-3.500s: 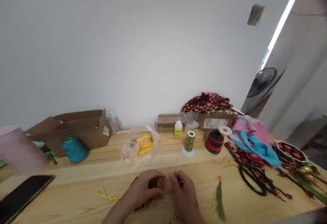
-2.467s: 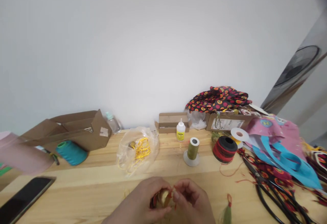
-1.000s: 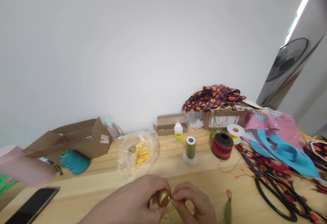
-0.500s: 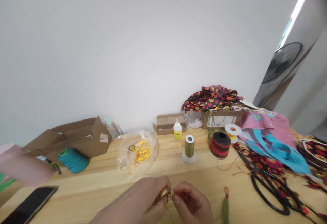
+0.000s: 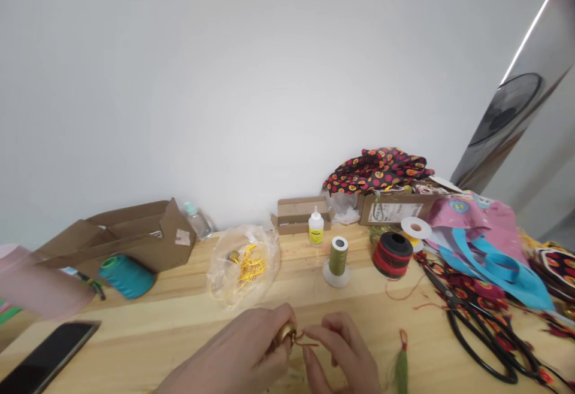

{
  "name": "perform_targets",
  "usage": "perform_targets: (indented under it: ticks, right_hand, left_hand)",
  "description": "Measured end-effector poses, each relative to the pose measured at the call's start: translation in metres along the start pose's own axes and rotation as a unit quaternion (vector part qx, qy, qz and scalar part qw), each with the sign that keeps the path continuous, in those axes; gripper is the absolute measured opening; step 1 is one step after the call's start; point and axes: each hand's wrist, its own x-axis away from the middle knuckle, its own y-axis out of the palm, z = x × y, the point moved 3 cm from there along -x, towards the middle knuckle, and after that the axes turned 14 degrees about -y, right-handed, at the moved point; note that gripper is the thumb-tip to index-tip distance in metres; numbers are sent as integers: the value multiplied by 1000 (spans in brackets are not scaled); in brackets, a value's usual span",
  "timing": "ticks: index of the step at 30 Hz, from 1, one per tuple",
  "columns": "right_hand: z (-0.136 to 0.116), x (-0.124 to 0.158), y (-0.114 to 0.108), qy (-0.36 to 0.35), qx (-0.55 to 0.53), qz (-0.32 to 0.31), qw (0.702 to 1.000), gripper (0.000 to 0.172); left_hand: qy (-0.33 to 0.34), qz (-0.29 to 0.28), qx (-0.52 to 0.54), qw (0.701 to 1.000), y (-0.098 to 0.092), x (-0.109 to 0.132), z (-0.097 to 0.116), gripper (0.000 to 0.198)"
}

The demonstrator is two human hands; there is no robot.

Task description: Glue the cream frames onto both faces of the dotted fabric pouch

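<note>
Low in the middle of the head view, my left hand [image 5: 245,346] is closed around a small, rounded, gold-coloured bell [image 5: 284,333], partly covered by the fingers. From its right end sticks out a thin reddish cord [image 5: 309,344]. My right hand [image 5: 344,352] is just to the right, thumb and forefinger parted. The cord's free end lies between those two fingertips, and the forefinger seems to touch the cord. Further right on the wooden table lies a green tassel [image 5: 401,367] with a red loop on top.
Behind my hands stand an olive thread spool [image 5: 338,262], a glue bottle [image 5: 316,227] and a red-and-black cord roll [image 5: 392,254]. Black scissors [image 5: 476,322] lie right. A plastic bag with yellow cord [image 5: 249,265], a teal thread cone [image 5: 128,277] and a phone [image 5: 49,355] are left.
My right thumb and forefinger have spread apart, and more of the reddish cord shows between the hands. The bell stays in my left hand. The view has shifted slightly.
</note>
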Motion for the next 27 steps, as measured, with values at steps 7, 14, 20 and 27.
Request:
perform_targets:
  ticks: [7, 14, 20, 27]
  right_hand:
    - [6, -16, 14, -21, 21, -131, 991, 16]
    - [4, -11, 17, -94, 48, -113, 988, 17]
    - [9, -7, 13, -92, 50, -97, 990, 17]
    - [23, -10, 12, 117, -39, -178, 976, 12]
  left_hand:
    - [-19, 6, -7, 1000, 3, -3, -12, 14]
    - [-25, 39, 65, 997, 11, -6, -25, 17]
    - [-30, 12, 185, 982, 25, -8, -29, 20]
    - [65, -22, 263, 962, 26, -15, -20, 18]
